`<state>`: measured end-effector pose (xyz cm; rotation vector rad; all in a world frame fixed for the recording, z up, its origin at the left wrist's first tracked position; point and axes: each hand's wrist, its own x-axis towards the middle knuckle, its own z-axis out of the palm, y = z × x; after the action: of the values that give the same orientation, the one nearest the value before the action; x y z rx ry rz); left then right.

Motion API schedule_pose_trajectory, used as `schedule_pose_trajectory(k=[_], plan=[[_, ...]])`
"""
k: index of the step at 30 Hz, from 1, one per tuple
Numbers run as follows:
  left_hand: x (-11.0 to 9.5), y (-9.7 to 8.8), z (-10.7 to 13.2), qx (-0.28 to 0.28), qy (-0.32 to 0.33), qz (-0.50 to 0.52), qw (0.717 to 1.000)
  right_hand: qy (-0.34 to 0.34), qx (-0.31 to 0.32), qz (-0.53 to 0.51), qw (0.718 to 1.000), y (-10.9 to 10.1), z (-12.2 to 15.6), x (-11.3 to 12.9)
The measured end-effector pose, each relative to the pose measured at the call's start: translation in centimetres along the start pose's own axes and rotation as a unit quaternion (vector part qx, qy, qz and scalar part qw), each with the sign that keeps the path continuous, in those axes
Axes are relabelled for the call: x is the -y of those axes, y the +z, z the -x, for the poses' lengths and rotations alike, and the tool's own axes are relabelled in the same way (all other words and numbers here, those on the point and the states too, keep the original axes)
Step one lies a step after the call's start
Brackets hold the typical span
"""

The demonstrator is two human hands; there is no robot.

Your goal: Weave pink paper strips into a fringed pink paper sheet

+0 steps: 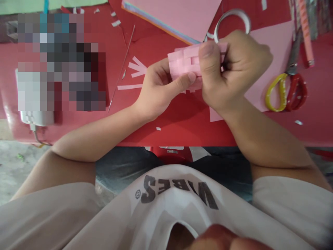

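Observation:
Above the red table, both my hands grip a small piece of woven pink paper strips (pixel 182 61). My left hand (pixel 160 85) holds its left end, with the thumb laid along the lower front side. My right hand (pixel 227 69) is closed round the right end, thumb pressed on the front, so that end is mostly hidden. Short strip ends stick out along the lower edge. Just left of my left hand, loose pink paper strips (pixel 130 86) lie on the table, some fanned out.
Scissors (pixel 288 86) with yellow and red handles lie at right on a pink sheet (pixel 270 45). A tape roll (pixel 232 21) and a stack of coloured paper (pixel 171 17) are behind my hands. A thin stick (pixel 122 67) lies left; a white device with a cable (pixel 36 118) sits far left.

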<state>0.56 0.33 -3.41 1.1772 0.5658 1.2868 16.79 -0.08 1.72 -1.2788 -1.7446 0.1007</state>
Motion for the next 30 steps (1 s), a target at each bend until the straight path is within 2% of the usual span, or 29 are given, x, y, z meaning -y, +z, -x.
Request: schedule_pose_trajectory(k=[5, 8, 13, 19, 22, 26, 28, 30], plan=[[-1.6, 0.5, -0.2, 0.02, -0.017, -0.045, 0.999, -0.029, 0.001, -0.012, 1.0, 0.0, 0.0, -0.5], [-2.2, 0.7, -0.2, 0.004, -0.031, -0.078, 0.997, -0.029, 0.005, -0.012, 0.999, 0.0, -0.1, -0.6], [-2.2, 0.4, -0.2, -0.019, -0.044, -0.096, 0.994, -0.027, 0.013, -0.014, 0.999, 0.1, -0.3, -0.6], [-2.3, -0.1, -0.6, 0.0, -0.062, -0.044, 0.997, -0.008, 0.011, -0.075, 0.997, 0.1, -1.1, -1.1], [-2.1, -0.3, -0.7, 0.008, -0.079, -0.049, 0.996, 0.009, 0.014, -0.093, 0.996, -0.1, -1.7, -1.3], [-1.1, -0.8, -1.0, -0.023, -0.079, -0.038, 0.996, 0.052, -0.029, -0.163, 0.985, 0.4, -2.2, -0.7], [-0.8, -0.8, -1.2, -0.059, -0.067, -0.026, 0.996, 0.112, -0.084, -0.224, 0.964, 0.9, -2.2, -0.2], [-0.9, -0.7, -1.3, -0.091, -0.052, -0.012, 0.994, 0.172, -0.103, -0.27, 0.942, 1.5, -1.8, -0.2]])
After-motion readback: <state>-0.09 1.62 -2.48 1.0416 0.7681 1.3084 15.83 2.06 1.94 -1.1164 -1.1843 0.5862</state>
